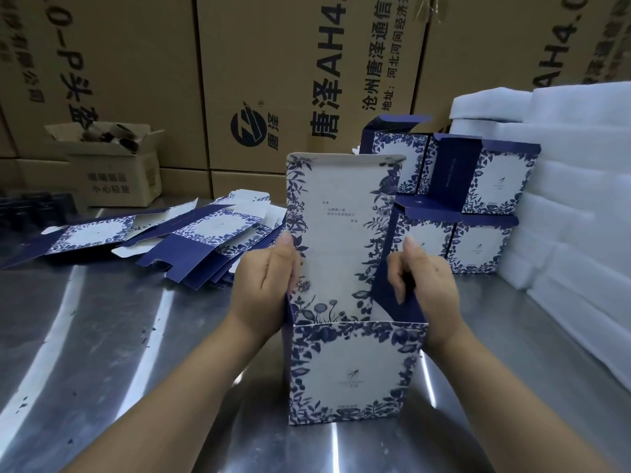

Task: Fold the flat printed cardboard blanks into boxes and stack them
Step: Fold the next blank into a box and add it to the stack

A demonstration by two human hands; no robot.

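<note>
Half-formed box (355, 373) stands upright at lower centre on the steel table (102, 336), long axis vertical, tall lid panel pointing up. Left hand (264, 281) pinches its left edge; right hand (421, 279) curls round the navy right flap. Flat blanks (191, 240) at mid-left, folded boxes (478, 206) stacked at right.

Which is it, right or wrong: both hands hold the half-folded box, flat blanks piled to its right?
Wrong side: the head view shows the left hand and right hand holding the half-folded box, flat blanks piled to its left.
</note>
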